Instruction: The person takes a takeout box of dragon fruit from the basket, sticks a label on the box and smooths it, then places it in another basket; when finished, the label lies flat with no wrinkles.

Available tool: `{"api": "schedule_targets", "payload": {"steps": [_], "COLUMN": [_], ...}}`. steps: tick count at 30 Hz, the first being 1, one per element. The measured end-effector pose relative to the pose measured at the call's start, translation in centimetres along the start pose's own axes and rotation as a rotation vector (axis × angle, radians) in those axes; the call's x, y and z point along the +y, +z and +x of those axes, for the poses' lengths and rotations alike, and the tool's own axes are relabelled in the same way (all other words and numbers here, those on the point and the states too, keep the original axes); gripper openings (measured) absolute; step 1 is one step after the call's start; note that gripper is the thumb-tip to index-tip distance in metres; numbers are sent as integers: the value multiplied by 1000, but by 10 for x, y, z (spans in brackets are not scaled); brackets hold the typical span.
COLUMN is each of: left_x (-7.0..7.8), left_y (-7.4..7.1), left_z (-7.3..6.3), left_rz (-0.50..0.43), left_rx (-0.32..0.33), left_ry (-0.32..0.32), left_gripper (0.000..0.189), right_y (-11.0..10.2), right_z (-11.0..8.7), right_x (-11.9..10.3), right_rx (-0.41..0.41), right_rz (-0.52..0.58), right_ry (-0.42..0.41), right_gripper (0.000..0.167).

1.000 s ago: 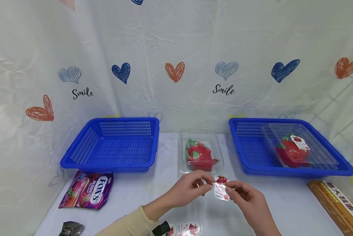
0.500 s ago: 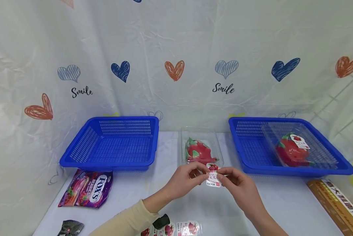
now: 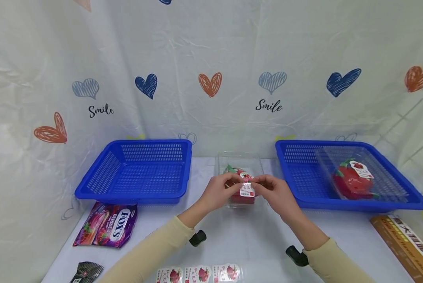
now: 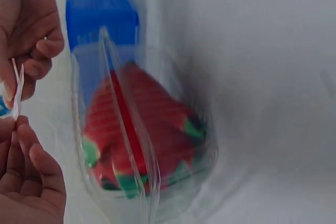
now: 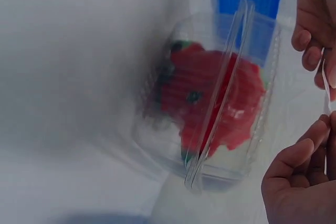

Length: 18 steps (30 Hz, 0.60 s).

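Note:
Between both hands is a white sticker (image 3: 247, 190) with a dragon fruit picture and red lettering. My left hand (image 3: 216, 193) pinches its left edge with thumb and forefinger, and my right hand (image 3: 277, 197) pinches the right edge. In the wrist views the sticker shows edge-on as a thin white strip. Behind and below it stands a clear plastic clamshell box (image 3: 240, 158), lid down, with a red dragon fruit (image 4: 142, 124) inside. In the right wrist view, the hands are apart from the box (image 5: 215, 174).
An empty blue basket (image 3: 133, 199) stands at back left; another blue basket (image 3: 296, 202) at right holds a boxed, labelled dragon fruit (image 3: 353, 184). Several stickers (image 3: 198, 274) lie in front. A purple candy bag (image 3: 105, 225), a black packet (image 3: 87, 272) and a brown box (image 3: 402, 247) lie at the sides.
Both hands have carried the sticker forward and slightly left, from over the table in front of the box to over the box. More of the stickers in front now shows.

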<state>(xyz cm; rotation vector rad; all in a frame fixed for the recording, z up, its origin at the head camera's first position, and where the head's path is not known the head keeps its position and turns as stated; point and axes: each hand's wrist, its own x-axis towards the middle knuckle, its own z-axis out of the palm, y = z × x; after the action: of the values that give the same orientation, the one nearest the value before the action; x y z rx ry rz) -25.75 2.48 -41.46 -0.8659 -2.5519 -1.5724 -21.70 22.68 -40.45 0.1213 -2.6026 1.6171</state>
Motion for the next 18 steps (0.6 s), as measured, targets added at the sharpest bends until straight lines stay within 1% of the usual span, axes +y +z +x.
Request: {"api": "schedule_targets", "payload": {"steps": [4,6,9,11,14,16,18], "left_x": [-8,-12,-17,-21,-25,-28,-30], "left_y": [-6,-9,-13,-14,-17,-18,-19], "left_z": [17,26,40,48,59,64,67], "left_rz": [52,75,116,154,227,270,293], "left_rx": [0,-1,-11,-9,-5,-8,-25], "left_ry": [14,0,-29,-44,-41,-40,-43], "left_gripper": [13,13,15,15,15,15,16], "right_y": [-1,0,1,1,2,3,2], "right_z": [25,39,55,65,76,83,88], "right_x": [4,5,5,5,5,6,8], "right_rx": [-48,-69,-80,-85,-92,-99,-107], "right_rz": [-15,-34,-57,-89,-138,-176,-194], "right_ry": [-18,-21,-31,-51,-69,-69,-57], "right_gripper": [30,29,26,25,23,23,24]}}
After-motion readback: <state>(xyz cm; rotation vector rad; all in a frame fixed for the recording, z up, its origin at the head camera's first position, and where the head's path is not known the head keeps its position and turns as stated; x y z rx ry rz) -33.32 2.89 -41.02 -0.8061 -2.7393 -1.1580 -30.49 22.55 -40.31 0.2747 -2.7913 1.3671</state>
